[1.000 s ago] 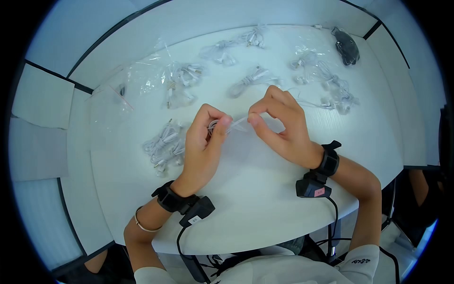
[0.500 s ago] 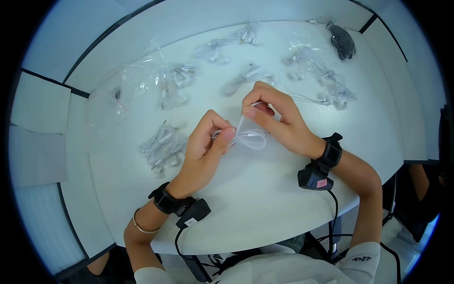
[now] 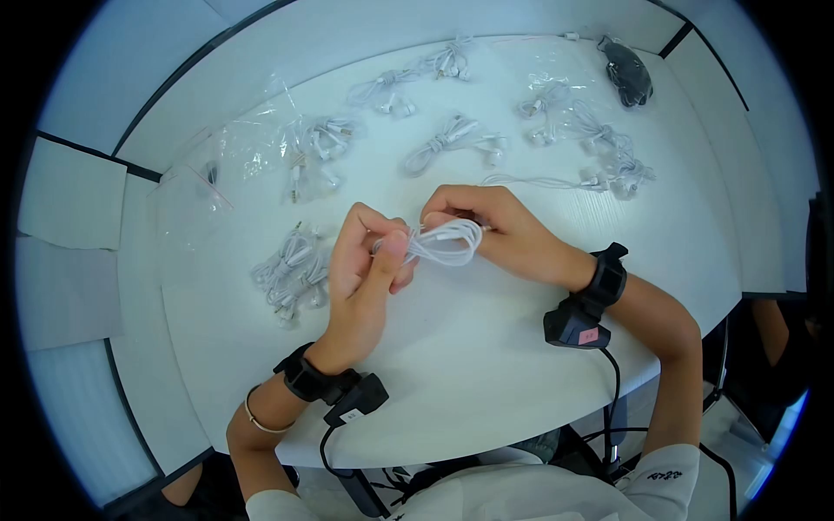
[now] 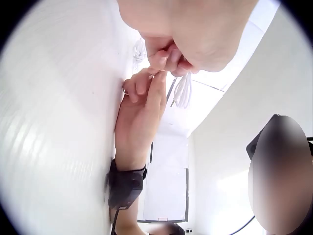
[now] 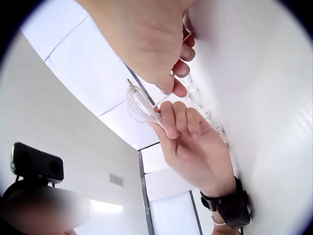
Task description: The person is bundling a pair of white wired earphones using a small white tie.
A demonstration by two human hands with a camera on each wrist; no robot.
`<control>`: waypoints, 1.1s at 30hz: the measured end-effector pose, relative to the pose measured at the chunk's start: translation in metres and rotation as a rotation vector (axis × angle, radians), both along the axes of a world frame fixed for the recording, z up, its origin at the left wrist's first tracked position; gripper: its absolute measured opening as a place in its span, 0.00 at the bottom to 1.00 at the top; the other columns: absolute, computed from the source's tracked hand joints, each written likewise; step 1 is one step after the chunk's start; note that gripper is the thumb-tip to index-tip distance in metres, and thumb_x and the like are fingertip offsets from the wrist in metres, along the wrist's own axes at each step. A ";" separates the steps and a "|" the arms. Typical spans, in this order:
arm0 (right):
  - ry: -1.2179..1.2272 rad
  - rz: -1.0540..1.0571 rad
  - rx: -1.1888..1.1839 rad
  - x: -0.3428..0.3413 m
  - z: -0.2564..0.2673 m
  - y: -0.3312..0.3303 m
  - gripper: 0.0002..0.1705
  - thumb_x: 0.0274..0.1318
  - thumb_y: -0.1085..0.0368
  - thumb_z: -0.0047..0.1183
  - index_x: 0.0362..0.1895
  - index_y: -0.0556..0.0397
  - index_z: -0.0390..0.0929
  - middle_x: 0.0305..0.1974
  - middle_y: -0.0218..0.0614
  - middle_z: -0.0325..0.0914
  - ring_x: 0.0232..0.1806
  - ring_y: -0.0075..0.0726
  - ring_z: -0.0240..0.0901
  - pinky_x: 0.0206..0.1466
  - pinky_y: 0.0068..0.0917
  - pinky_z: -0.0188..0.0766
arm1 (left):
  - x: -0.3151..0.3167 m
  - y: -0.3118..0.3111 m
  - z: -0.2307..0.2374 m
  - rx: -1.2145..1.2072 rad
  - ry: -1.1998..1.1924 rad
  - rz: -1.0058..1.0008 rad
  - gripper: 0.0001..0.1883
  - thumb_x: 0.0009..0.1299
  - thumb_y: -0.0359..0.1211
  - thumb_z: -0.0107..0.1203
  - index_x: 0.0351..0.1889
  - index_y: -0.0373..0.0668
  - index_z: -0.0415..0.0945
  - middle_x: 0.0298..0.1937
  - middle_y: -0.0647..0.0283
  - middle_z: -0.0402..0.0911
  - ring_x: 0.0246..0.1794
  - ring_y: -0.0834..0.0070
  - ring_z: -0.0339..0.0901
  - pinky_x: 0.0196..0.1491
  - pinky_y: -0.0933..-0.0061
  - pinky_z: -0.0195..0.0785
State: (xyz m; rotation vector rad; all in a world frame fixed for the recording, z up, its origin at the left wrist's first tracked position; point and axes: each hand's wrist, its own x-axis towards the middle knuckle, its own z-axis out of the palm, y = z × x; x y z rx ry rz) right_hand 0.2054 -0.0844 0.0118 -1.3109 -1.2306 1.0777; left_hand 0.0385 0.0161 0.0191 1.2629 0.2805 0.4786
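Hands, left point(image 3: 357, 282) and right point(image 3: 517, 230), pinching white cable point(image 3: 445, 240): slim bundled loops, gold-tipped plug point(image 5: 131, 85).

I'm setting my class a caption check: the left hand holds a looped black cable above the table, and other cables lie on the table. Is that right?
Not quite: the looped cable is white, not black, as the head view shows. The rest stands: the left hand holds it above the table, and other cables lie on the table.
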 end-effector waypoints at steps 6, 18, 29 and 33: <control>-0.423 -0.030 0.035 -0.009 0.004 -0.001 0.08 0.58 0.69 0.43 0.37 0.53 0.75 0.29 0.36 0.72 0.29 0.33 0.65 0.35 0.26 0.60 | 0.005 0.001 0.001 0.112 0.042 0.174 0.10 0.75 0.35 0.42 0.32 0.44 0.56 0.26 0.71 0.63 0.18 0.88 0.52 0.22 0.84 0.47; -0.422 0.007 0.144 -0.043 0.011 -0.014 0.05 0.58 0.65 0.46 0.30 0.50 0.70 0.17 0.37 0.69 0.18 0.46 0.66 0.24 0.40 0.60 | 0.008 0.004 -0.006 0.253 0.112 0.329 0.08 0.72 0.31 0.48 0.34 0.43 0.60 0.25 0.72 0.65 0.19 0.90 0.55 0.22 0.86 0.47; -0.576 -0.118 0.367 -0.023 0.025 -0.012 0.04 0.53 0.70 0.48 0.26 0.52 0.72 0.20 0.29 0.68 0.15 0.33 0.57 0.25 0.27 0.55 | 0.004 0.006 -0.005 0.294 0.200 0.110 0.07 0.72 0.31 0.48 0.35 0.39 0.65 0.26 0.72 0.66 0.26 0.90 0.57 0.27 0.86 0.51; -0.569 -0.223 0.276 -0.012 0.031 -0.008 0.07 0.56 0.66 0.48 0.26 0.52 0.71 0.15 0.34 0.63 0.15 0.38 0.59 0.23 0.30 0.57 | 0.005 0.004 0.000 0.223 0.168 0.014 0.07 0.72 0.32 0.47 0.35 0.39 0.66 0.26 0.73 0.66 0.25 0.91 0.56 0.27 0.87 0.49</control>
